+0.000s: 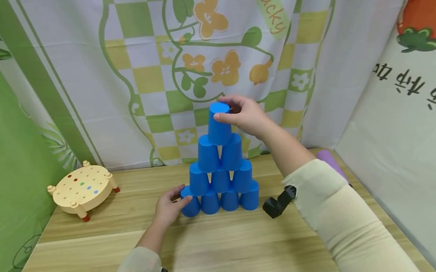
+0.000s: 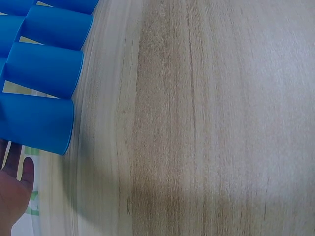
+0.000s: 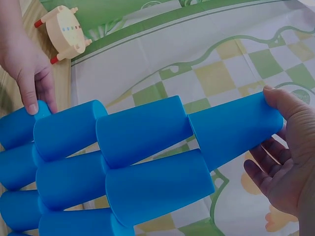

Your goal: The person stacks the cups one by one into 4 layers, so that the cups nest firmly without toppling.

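Observation:
Blue cups stand upside down in a stepped pyramid, with several in the bottom row [image 1: 210, 202], three above them and two in the upper row [image 1: 207, 154]. At the peak, my right hand [image 1: 249, 115] pinches the single top cup [image 1: 219, 129] near its closed end, thumb in front and fingers behind. That cup's rim meets the two beneath it in the right wrist view. Low on the left, my left hand [image 1: 170, 206] holds the end cup [image 3: 19, 129] of the bottom row between thumb and fingers. Only part of this hand shows in the left wrist view.
A round cream pegboard stand [image 1: 83, 189] with short legs sits at the table's left back. Behind my right forearm, a purple object [image 1: 331, 164] is partly hidden. A patterned curtain [image 1: 150, 71] hangs close behind the pyramid. Wooden tabletop [image 1: 222, 256] extends in front.

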Tool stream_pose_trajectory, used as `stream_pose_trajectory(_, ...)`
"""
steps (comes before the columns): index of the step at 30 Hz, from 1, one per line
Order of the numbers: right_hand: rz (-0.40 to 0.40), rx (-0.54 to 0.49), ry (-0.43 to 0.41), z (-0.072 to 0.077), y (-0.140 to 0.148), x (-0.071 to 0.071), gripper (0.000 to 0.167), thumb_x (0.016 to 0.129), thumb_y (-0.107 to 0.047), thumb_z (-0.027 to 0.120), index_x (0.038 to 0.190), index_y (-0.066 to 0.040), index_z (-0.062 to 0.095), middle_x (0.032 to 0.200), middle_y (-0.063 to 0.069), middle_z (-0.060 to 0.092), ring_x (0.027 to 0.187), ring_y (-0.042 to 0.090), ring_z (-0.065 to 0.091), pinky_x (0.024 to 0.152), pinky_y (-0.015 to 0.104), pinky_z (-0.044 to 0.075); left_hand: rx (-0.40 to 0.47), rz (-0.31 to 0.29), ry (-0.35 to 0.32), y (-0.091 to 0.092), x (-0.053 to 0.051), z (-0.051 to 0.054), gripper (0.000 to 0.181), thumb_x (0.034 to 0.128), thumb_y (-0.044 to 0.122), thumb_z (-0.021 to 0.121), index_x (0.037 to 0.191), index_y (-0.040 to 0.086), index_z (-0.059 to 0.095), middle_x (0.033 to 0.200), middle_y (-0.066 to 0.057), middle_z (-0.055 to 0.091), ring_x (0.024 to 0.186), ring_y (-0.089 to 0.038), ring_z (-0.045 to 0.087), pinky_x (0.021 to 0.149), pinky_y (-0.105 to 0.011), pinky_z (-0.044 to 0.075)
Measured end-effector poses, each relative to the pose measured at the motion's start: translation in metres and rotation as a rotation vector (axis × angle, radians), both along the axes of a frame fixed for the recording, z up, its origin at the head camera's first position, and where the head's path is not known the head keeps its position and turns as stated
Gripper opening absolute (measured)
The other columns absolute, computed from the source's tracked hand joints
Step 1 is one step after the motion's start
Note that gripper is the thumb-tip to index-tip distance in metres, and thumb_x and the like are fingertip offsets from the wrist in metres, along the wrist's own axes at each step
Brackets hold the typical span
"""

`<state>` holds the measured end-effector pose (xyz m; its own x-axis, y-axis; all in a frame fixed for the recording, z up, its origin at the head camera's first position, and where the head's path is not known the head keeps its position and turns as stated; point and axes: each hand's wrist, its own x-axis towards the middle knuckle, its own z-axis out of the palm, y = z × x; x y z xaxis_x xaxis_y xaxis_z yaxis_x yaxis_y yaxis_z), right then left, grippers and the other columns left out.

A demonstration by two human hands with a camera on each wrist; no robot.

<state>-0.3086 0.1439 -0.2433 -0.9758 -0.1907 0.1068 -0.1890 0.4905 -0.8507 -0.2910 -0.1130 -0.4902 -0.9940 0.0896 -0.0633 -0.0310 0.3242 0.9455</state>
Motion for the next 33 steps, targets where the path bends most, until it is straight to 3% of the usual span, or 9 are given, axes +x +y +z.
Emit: stream_pose_trajectory(33, 0.023, -0.049, 0.015, -0.0096, 0.0074, 0.0037, 0.064, 0.092, -0.037, 0.068, 0.148, -0.021, 0.043, 0.145, 0.008, 0.049, 0.132, 0.028, 0.048, 0.109, 0.047, 0.044, 0.004, -0.012, 0.03, -0.0035, -0.0018, -0.0009, 0.056, 0.0927, 0.018, 0.068, 0.142, -0.001, 0.048, 0.139, -0.026, 0.053, 0.132, -0.044, 0.048, 0.105, -0.056, 0.045)
